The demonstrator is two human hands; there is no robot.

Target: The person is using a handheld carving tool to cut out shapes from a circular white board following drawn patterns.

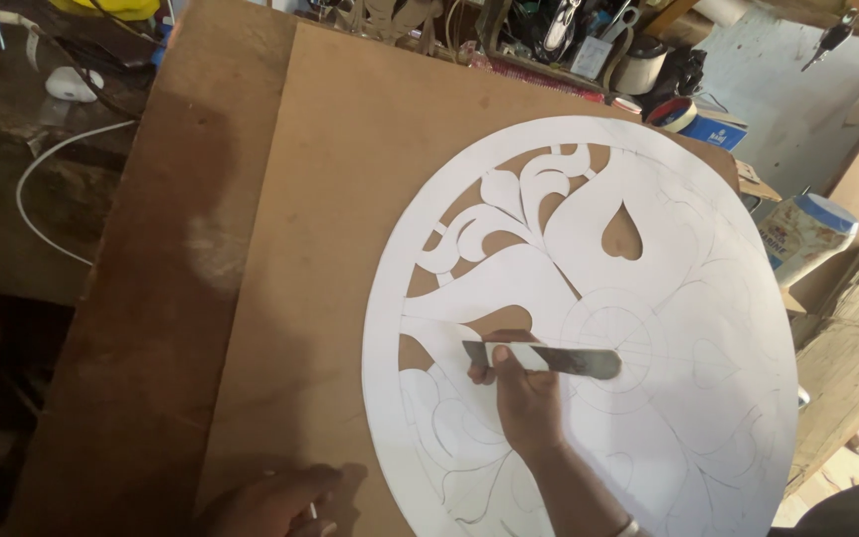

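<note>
A large round white paper sheet lies on a brown board. Its upper left part has curved leaf shapes and a teardrop hole cut out, and the rest carries pencil lines. My right hand is over the sheet's lower middle, shut on a flat metal blade with pale tape around its grip. The blade lies sideways, its tip pointing right over a drawn circle. My left hand rests on the board at the bottom edge, left of the sheet, partly cut off by the frame. Something small and pale shows by its fingers.
The board sits on a wider brown tabletop. Tools and jars crowd the back shelf, with a tape roll nearby. A blue and white bag and stacked cardboard stand at the right. A white cable runs at the left.
</note>
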